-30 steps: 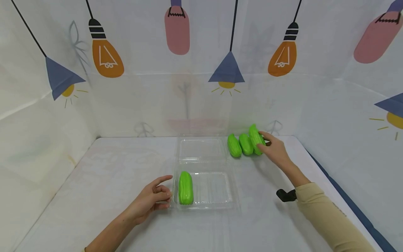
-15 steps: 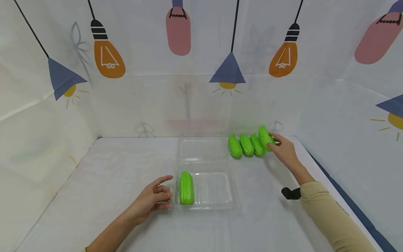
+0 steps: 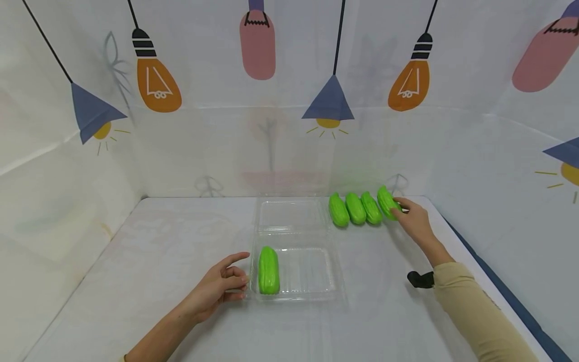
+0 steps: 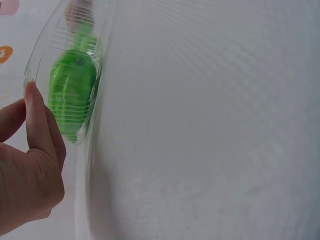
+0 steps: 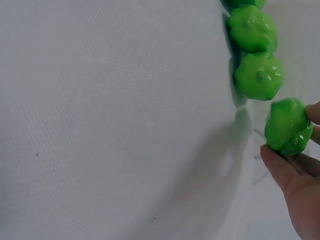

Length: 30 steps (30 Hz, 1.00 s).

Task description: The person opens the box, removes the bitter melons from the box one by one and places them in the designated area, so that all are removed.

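Observation:
In the head view, a clear plastic container (image 3: 307, 271) lies with its lid folded back. One bright green ribbed cucumber (image 3: 269, 270) rests lengthwise against its left side. My left hand (image 3: 221, 286) is at the container's left rim, thumb and a finger pinching it, index finger stretched out. At the back right, my right hand (image 3: 413, 221) grips another cucumber (image 3: 387, 202) between thumb and fingers; whether its underside touches the table cannot be told. This held cucumber (image 5: 287, 125) stands apart from the row in the right wrist view.
To the left of the held cucumber, three cucumbers (image 3: 356, 208) lie side by side near the table's back edge, right of the lid (image 3: 291, 213). A white printed sheet (image 3: 217, 146) walls the table at the back and both sides. A black piece (image 3: 420, 279) sticks out by the right sleeve.
My right hand has moved right and slightly down with a cucumber, away from the row. One second ago it was at the row's third cucumber. My left hand stays at the container.

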Available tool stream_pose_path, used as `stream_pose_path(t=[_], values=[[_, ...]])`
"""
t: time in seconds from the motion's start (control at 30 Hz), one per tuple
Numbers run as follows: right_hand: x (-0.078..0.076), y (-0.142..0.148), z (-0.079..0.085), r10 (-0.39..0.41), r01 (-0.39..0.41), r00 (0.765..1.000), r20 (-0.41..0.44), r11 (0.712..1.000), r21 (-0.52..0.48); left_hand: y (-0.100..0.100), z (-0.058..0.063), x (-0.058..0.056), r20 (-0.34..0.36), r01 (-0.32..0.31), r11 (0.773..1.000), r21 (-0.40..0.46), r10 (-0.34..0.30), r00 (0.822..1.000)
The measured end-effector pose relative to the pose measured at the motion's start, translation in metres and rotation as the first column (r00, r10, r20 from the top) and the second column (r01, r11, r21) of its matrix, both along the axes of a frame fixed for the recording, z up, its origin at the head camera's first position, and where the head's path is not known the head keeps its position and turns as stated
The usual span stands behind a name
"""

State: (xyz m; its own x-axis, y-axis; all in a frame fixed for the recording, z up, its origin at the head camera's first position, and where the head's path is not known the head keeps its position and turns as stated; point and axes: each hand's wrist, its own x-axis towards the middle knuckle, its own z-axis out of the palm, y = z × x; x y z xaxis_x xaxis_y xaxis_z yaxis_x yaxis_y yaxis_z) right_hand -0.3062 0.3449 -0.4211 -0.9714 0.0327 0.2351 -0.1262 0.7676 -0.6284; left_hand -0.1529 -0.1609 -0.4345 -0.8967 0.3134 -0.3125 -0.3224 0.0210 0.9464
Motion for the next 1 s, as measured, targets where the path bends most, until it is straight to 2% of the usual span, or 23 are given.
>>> stream_pose_path(t=[0.37,0.63,1.0], values=[[-0.003,0.002,-0.015,-0.007,0.007,1.000,-0.022,1.000,0.023,0.000,0.001,0.001,-0.002,0.002,1.000,0.005,-0.002,1.000],[-0.005,0.005,-0.023,-0.020,0.020,1.000,0.008,0.999,0.033,0.000,0.000,0.001,-0.003,-0.001,1.000,0.005,0.001,1.000],[-0.003,0.002,-0.022,-0.027,0.025,0.998,0.048,0.999,0.036,-0.002,0.000,0.001,0.002,0.001,1.000,0.009,-0.001,1.000]])
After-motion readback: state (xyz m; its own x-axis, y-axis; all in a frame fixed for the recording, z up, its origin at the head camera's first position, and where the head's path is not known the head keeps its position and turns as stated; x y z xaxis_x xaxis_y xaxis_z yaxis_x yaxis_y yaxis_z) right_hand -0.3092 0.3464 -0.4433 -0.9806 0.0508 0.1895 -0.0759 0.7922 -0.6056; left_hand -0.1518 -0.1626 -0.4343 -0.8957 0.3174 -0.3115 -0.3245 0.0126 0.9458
